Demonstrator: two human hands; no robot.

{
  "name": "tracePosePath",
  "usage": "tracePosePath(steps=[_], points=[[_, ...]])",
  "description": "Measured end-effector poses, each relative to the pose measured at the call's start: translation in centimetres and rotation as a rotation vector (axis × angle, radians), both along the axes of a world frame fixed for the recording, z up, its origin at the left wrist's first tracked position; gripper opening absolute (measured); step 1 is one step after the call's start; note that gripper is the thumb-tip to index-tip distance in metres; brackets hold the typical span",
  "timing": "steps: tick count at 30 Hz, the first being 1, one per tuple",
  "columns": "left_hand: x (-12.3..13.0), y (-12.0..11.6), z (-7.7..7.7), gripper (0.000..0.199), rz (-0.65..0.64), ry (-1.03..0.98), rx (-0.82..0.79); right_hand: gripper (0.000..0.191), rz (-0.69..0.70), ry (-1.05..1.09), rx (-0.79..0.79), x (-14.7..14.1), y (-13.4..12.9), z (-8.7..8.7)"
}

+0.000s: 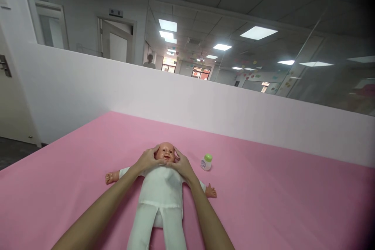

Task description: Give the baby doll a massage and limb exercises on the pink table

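A baby doll (pixel 161 189) in white cloth clothing lies on its back on the pink surface, arms spread to both sides. Its head points away from me. My left hand (pixel 148 160) cups the left side of the doll's head, the thumb at its chin and the fingers curved along the cheek. On the other side, my right hand (pixel 183 165) holds the head the same way, with its thumb also near the chin. Parts of the doll's neck and ears are hidden behind my hands. A small clear jar (pixel 205 164) with a green lid stands right of the head.
The pink-covered table (pixel 263 187) meets a low white wall (pixel 205 105) at the back, with glass above it. Through the glass are ceiling lights, doorways and a person (pixel 149 61). A door (pixel 14 97) is at the far left.
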State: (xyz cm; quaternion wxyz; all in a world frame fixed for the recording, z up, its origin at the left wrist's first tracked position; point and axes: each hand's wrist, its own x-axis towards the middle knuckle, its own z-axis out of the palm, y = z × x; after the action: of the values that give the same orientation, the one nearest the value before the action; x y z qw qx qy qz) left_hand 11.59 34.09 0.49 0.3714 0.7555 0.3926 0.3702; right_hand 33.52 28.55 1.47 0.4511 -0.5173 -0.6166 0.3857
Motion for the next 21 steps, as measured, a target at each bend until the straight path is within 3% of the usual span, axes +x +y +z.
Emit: tracePosePath(steps=[7,15,21], points=[[0.1,0.6,-0.5,0.074,0.008,0.059,0.085,0.097,-0.022,-0.120,0.107,-0.3,-0.2,0.2],[-1.9,1.7,1.0,0.051,-0.177,0.072,0.038,0.082,0.137,-0.009,0.023,1.8,-0.2,1.6],[-1.4,0.7,1.2,0.062,-0.142,0.050,0.047,0.089,0.165,-0.037,0.001,1.2,-0.4,1.5]])
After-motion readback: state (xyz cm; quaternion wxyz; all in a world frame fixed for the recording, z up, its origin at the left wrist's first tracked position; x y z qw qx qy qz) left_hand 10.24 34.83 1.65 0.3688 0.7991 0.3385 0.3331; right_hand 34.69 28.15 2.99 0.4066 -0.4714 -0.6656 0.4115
